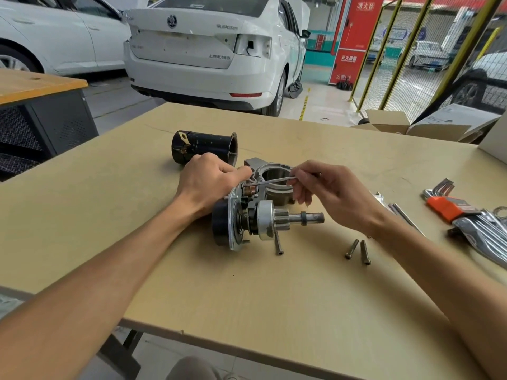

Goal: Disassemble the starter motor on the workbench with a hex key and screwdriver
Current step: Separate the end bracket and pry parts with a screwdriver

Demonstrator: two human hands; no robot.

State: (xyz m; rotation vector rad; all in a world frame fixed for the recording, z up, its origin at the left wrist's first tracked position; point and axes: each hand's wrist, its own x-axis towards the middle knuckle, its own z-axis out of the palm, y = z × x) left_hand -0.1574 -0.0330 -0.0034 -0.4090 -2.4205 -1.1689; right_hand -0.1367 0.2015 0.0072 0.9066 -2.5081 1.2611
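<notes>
The partly stripped starter motor (258, 215) lies on the tan workbench (247, 292), its pinion shaft (307, 218) pointing right. My left hand (208, 182) grips the motor's upper left side, fingers curled over the housing. My right hand (329, 196) pinches a thin hex key (269, 181). The key runs leftward across the grey aluminium housing (274, 179), and its tip sits at a screw near my left thumb. A black cylindrical motor casing (204, 148) lies separately behind my left hand.
Three loose bolts lie in front of the motor: one bolt (278, 246) and a pair of bolts (358, 252). A hex key set in an orange holder (450, 208) and more keys lie at the right. Cardboard boxes (411, 124) stand at the back right. White cars are parked beyond.
</notes>
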